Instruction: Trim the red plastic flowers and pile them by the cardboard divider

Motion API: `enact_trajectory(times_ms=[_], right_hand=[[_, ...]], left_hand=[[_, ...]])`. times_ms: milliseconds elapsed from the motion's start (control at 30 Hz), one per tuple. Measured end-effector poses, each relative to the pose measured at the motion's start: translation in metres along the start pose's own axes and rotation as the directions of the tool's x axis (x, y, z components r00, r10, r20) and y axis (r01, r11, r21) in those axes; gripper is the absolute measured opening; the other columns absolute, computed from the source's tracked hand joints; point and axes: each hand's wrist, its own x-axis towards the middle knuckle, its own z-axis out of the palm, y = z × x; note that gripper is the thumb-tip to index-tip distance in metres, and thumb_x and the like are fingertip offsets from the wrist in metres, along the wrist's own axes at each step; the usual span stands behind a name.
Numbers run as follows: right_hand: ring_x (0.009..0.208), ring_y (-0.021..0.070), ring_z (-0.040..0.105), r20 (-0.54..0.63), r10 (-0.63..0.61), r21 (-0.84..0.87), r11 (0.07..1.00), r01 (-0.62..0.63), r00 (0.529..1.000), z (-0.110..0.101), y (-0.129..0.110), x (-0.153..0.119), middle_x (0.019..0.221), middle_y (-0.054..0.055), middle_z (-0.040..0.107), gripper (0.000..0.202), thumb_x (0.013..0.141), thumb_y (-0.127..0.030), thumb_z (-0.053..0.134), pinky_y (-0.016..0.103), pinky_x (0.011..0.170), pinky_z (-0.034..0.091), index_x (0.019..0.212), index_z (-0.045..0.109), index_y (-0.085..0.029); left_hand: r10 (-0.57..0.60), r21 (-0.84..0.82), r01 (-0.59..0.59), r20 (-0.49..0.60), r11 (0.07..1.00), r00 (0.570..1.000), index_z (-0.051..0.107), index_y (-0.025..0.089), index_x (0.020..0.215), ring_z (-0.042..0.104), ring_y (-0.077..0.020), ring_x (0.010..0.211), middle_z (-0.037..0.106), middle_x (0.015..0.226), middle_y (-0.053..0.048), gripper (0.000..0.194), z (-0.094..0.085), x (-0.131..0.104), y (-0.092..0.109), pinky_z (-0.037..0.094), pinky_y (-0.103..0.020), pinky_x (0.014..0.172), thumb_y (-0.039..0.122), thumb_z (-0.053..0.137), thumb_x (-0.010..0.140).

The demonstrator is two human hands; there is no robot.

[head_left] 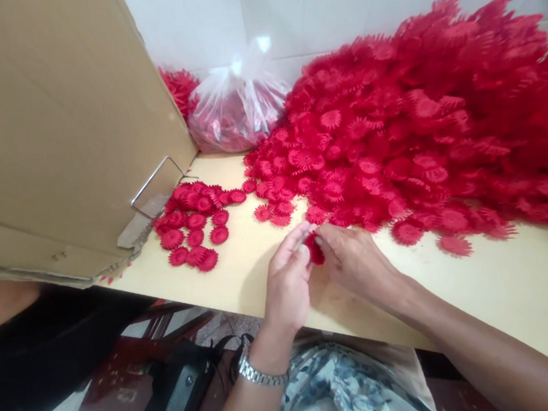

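Between my two hands, just above the table, is a small red notched disc (315, 251). My left hand (289, 276), a metal watch on its wrist, pinches the disc between thumb and fingers from the left. From the right, my right hand (351, 253) grips its other edge with bent fingertips, which partly hide it. A huge heap of loose red flower-shaped pieces (369, 168) spreads just beyond my hands. To the left lies a smaller group of thicker-looking red discs (195, 221), some overlapping.
A tall cardboard sheet or box (57, 124) stands at the left, with a bent metal wire frame (153, 183) against it. A tied clear plastic bag (238, 114) of red pieces rests by the white wall. Another person's dark-clothed leg (48, 350) and a black bag (180, 397) are below the table (242, 275).
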Motion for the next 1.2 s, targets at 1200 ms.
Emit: enact_trajectory(times_ms=[1200], right_hand=[[0.058, 0.0098, 0.051, 0.186, -0.214, 0.341, 0.929, 0.141, 0.959, -0.041, 0.036, 0.044, 0.067, 0.001, 0.058, 0.025, 0.088, -0.029, 0.046, 0.021, 0.054, 0.037, 0.077, 0.063, -0.015]], left_hand=[[-0.063, 0.134, 0.078, -0.109, 0.988, 0.992, 0.058, 0.012, 0.080, 0.064, -0.0161, 0.048, 0.066, 0.057, -0.004, 0.019, -0.001, 0.002, 0.004, 0.050, -0.024, 0.047, 0.026, 0.066, 0.070]])
